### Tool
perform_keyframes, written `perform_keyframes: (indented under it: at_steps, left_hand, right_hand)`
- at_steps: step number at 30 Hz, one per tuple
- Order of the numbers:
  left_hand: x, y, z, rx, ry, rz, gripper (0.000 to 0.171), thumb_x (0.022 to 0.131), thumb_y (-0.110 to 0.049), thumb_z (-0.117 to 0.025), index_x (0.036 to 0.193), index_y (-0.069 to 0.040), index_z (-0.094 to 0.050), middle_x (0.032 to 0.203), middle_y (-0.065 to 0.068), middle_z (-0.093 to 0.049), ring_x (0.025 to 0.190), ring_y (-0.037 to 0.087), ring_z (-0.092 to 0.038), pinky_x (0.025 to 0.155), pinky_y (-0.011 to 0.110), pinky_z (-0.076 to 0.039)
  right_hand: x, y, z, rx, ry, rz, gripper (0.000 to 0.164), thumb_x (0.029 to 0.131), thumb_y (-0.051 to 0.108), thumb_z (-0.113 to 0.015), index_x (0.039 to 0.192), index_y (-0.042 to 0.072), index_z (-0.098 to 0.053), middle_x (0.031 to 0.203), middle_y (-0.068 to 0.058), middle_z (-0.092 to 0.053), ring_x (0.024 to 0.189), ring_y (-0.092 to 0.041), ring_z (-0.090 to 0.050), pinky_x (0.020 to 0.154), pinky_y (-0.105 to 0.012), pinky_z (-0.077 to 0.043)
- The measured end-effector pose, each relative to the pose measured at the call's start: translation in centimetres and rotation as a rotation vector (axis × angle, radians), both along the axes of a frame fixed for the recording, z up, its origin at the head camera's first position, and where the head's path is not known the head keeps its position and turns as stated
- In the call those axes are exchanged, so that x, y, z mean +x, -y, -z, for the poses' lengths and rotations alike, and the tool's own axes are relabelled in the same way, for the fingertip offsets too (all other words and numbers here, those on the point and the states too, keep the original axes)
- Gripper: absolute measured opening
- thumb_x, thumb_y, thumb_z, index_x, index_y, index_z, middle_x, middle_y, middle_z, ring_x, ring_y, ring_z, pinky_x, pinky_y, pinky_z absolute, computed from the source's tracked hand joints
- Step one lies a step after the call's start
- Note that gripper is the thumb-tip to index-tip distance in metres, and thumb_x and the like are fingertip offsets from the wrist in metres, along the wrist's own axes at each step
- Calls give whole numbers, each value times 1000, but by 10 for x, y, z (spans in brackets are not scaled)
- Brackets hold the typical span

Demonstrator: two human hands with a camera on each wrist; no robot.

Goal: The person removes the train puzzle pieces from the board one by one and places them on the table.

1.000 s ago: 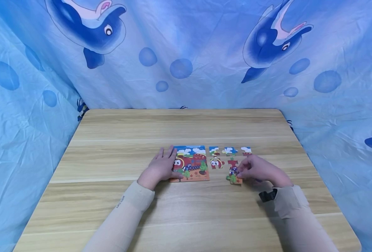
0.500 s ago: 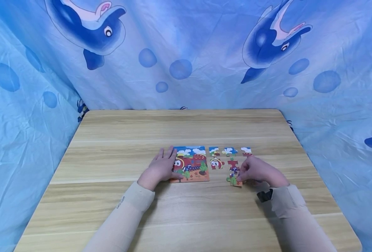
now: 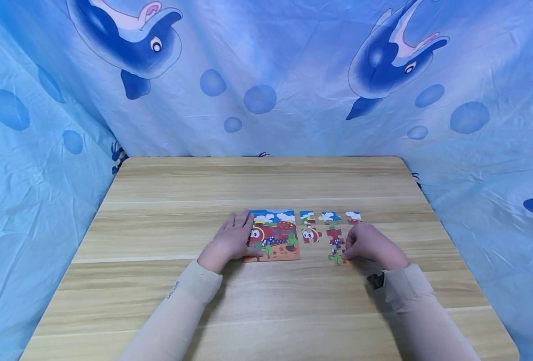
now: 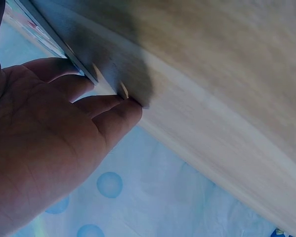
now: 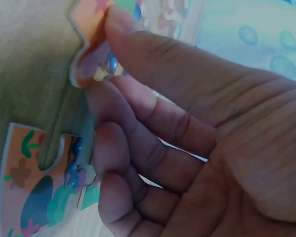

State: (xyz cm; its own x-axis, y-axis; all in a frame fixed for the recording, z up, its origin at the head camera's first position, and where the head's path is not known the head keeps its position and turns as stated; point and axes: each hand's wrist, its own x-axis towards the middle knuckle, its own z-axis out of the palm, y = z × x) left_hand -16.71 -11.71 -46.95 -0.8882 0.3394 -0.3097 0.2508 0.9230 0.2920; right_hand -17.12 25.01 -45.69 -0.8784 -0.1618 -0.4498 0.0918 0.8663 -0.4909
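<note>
My left hand lies with extended fingers over the left edge of a square train-picture puzzle board. In the left wrist view the board's thin edge meets the fingers. To the right, my right hand pinches a puzzle piece with orange ground and a green tree. The right wrist view has the thumb on top of this orange piece. Directly above it on the table is a red train piece, and an eye-faced piece sits left of that.
Three sky pieces form a row behind: a left one, a middle one and a right one. Another orange piece lies beneath the right hand. A wooden table meets a blue dolphin curtain.
My right hand has shifted slightly rightward with the tree piece, its wrist swinging a little left. The left hand and the board have stayed put.
</note>
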Motion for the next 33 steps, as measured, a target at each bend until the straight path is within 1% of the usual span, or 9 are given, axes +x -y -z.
perform_keyframes:
  at_steps: [3,14,18,23,26,30,33]
  left_hand:
    - [0,0,0,4,-2,1,112,85,-63,-73,162,-3,-18,169,16,-6,150,48,-5,119,56,-15]
    - [1,0,-1,0,-3,-1,112,85,-63,-73,162,-3,-18,169,16,-7,150,48,-5,119,55,-14]
    - [0,-1,-1,-3,8,-9,112,85,-62,-74,163,-4,-18,169,16,-7,150,47,-4,119,54,-13]
    - [0,-1,-1,-6,11,-13,112,85,-62,-75,163,-4,-18,169,15,-7,150,47,-4,119,54,-13]
    - [0,-1,0,-10,10,-12,112,85,-62,-74,163,-4,-18,169,15,-7,150,47,-4,119,54,-13]
    - [-1,-1,0,-10,8,-11,112,85,-62,-74,163,-4,-18,169,15,-7,150,47,-4,119,54,-13]
    - [-1,0,-1,-6,7,-8,112,85,-62,-75,162,-4,-18,169,15,-7,150,47,-4,119,55,-13]
  right_hand:
    - [0,1,0,10,-11,-1,22,80,15,-89,74,10,-69,73,-4,-64,65,-23,-59,57,-34,-49]
    - [0,0,1,-21,-3,-2,20,79,12,-88,75,10,-69,75,-3,-65,68,-23,-61,56,-34,-50]
    - [1,-1,-1,-29,-4,-5,19,79,14,-88,77,10,-70,77,-4,-65,67,-24,-61,56,-34,-50]
    - [2,-2,-6,-65,-14,4,16,80,14,-88,82,9,-73,80,-4,-66,69,-25,-60,57,-37,-51]
    - [0,-2,-10,-79,-41,-3,13,84,15,-85,85,10,-73,82,-4,-66,71,-25,-61,58,-37,-52]
    - [-3,0,-13,-92,-122,-36,11,87,16,-83,89,10,-74,83,-2,-67,72,-22,-60,62,-37,-51]
    - [-5,4,-14,-117,-180,-28,19,88,19,-82,100,7,-75,88,-2,-67,78,-21,-60,68,-37,-52]
